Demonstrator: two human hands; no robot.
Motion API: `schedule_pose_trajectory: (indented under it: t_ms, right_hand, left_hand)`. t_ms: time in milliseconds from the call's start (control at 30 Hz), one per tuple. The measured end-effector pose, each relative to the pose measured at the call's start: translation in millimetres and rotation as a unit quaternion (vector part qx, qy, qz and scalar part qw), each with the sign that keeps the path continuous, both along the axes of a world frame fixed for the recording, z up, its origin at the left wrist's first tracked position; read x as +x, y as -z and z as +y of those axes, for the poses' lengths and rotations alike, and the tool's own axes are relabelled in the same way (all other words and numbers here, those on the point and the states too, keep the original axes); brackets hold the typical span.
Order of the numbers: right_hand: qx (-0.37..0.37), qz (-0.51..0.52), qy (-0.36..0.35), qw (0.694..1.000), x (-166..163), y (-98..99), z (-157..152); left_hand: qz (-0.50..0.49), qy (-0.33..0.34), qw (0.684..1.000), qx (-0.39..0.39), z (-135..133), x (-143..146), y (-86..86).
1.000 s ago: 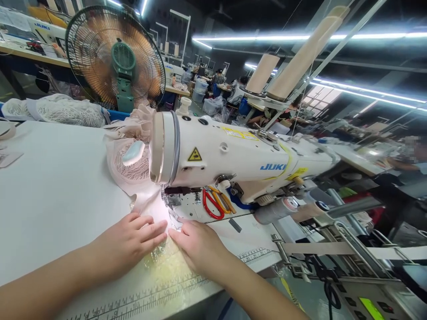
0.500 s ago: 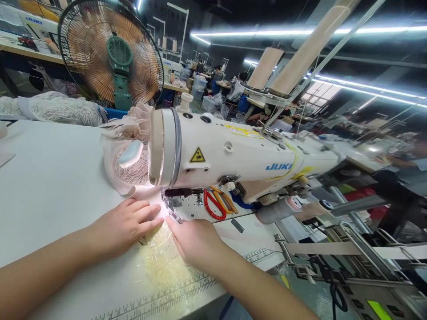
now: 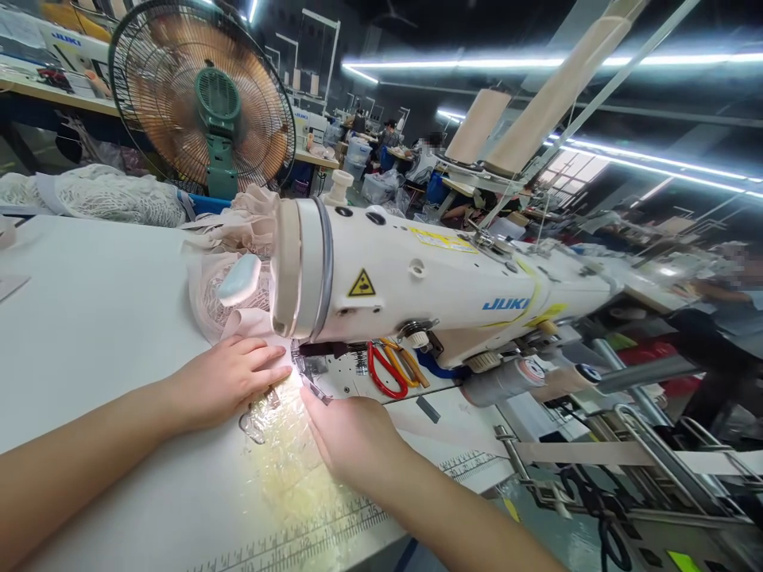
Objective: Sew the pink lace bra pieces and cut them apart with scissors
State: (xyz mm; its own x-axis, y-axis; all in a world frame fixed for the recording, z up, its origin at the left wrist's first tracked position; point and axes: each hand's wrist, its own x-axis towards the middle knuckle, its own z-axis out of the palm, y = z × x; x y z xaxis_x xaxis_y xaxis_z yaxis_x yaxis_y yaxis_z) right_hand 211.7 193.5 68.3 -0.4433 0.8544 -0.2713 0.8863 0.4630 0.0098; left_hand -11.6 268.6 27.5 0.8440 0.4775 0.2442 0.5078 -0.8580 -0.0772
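My left hand lies palm down with its fingers stretched out, pressing pale pink fabric beside the sewing area of a white sewing machine. My right hand is closed close to the metal parts under the machine head, its thumb pointing at the left fingertips. Whatever its curled fingers hold is hidden. Between the hands, clear film over a yellowed patch covers the table. A thin dark loop shows below my left fingers. Beyond them, gathered mesh fabric lies beside the machine head.
Red-handled scissors and an orange-handled tool lie by the machine bed. A ruler strip runs along the table's front edge. A fan stands behind the table. Thread cones stand above the machine; people sit farther back.
My left hand has slid slightly forward, and the pink fabric bulges up beyond it. More of the dark loop shows. My right hand stays nearly in place; the view has shifted a little.
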Motion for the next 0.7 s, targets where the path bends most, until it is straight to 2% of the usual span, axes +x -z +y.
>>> schedule_pose_trajectory:
  t_ms: [100, 167, 267, 367, 567, 700]
  right_hand:
    - [0.017, 0.078, -0.017, 0.997, 22.6, 1.2, -3.6]
    - [0.038, 0.110, 0.002, 0.993, 43.3, -0.7, -0.1]
    - [0.087, 0.109, 0.092, 0.986, 74.6, -3.0, 16.6]
    - [0.088, 0.063, 0.174, 0.979, 95.8, 0.6, 38.8]
    - [0.059, 0.031, 0.203, 0.977, 104.1, 13.8, 63.3]
    - [0.024, 0.057, 0.213, 0.975, 102.9, 7.6, 61.4]
  left_hand:
    - [0.011, -0.015, 1.000, -0.001, 6.5, -1.2, 1.6]
    - [0.000, -0.020, 1.000, -0.003, 11.6, -1.7, 2.7]
    - [-0.020, -0.027, 0.999, -0.024, 21.1, -2.7, 2.0]
    - [-0.023, -0.050, 0.997, -0.056, 31.0, -4.7, 0.2]
    - [-0.061, -0.078, 0.992, -0.079, 38.7, -9.2, 7.6]
    - [-0.080, -0.089, 0.990, -0.080, 37.0, -9.6, 13.4]
